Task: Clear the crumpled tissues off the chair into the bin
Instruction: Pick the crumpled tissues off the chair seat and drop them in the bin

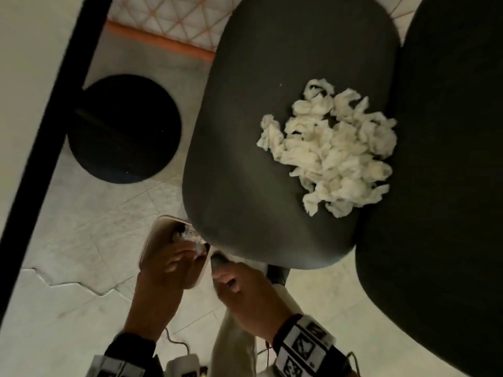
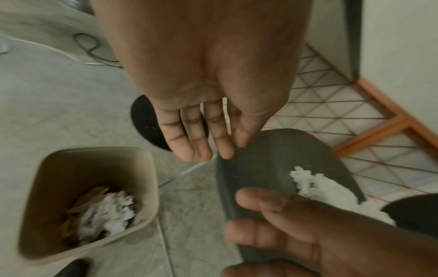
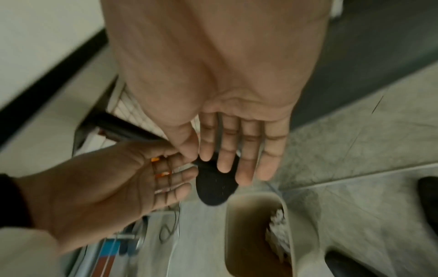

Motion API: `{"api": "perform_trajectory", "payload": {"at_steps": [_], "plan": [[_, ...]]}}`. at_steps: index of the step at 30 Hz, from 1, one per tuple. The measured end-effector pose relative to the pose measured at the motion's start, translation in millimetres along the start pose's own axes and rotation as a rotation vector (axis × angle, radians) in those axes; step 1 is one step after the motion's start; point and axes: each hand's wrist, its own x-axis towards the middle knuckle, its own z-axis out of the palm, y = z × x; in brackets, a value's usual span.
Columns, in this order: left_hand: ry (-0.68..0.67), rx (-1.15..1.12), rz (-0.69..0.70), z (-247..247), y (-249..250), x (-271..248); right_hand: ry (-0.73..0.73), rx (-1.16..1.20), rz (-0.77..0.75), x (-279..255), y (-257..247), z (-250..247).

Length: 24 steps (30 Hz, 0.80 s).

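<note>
A heap of crumpled white tissues (image 1: 332,148) lies on the dark grey chair seat (image 1: 258,131), toward its right side. The beige bin (image 1: 148,240) stands on the floor by the seat's near left corner, partly under it, with tissues (image 1: 190,238) inside. My left hand (image 1: 179,263) hovers over the bin, fingers straight and holding nothing (image 2: 201,146). My right hand (image 1: 228,281) hangs beside it at the seat's near edge, fingers extended and bare (image 3: 237,168). The left wrist view shows the bin (image 2: 59,168), its tissues (image 2: 106,211), and the heap (image 2: 327,191) on the seat.
A black round disc (image 1: 123,129) lies on the tiled floor left of the chair. A second dark rounded chair part (image 1: 435,186) adjoins the seat on the right. A black-edged white panel (image 1: 49,131) runs along the left. An orange-framed patterned surface (image 1: 168,23) lies beyond; cables (image 1: 177,344) trail near my feet.
</note>
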Motion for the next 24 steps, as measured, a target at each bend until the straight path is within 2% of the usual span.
{"api": "perform_trajectory", "payload": {"at_steps": [2, 6, 8, 11, 13, 17, 21, 24], "plan": [[-0.056, 0.037, 0.039, 10, 40, -1, 0.120, 0.084, 0.000, -21, -14, -35], [-0.116, 0.263, 0.156, 35, 114, 8, 0.401, 0.204, -0.035, -42, -25, -98], [-0.153, 0.326, 0.214, 52, 138, 21, 0.564, 0.234, -0.046, -43, -25, -124], [-0.139, 0.344, 0.215, 82, 165, 47, 0.802, 0.191, -0.055, -40, -24, -160], [-0.142, 0.430, 0.289, 103, 177, 67, 0.918, 0.152, -0.054, -34, -22, -179], [-0.203, 0.603, 0.354, 140, 197, 98, 0.989, 0.111, 0.005, -16, -16, -203], [-0.242, 0.909, 0.376, 162, 204, 117, 0.933, 0.004, 0.154, 3, -11, -213], [-0.248, 1.009, 0.414, 164, 194, 130, 0.939, -0.034, 0.223, 9, -11, -217]]}}
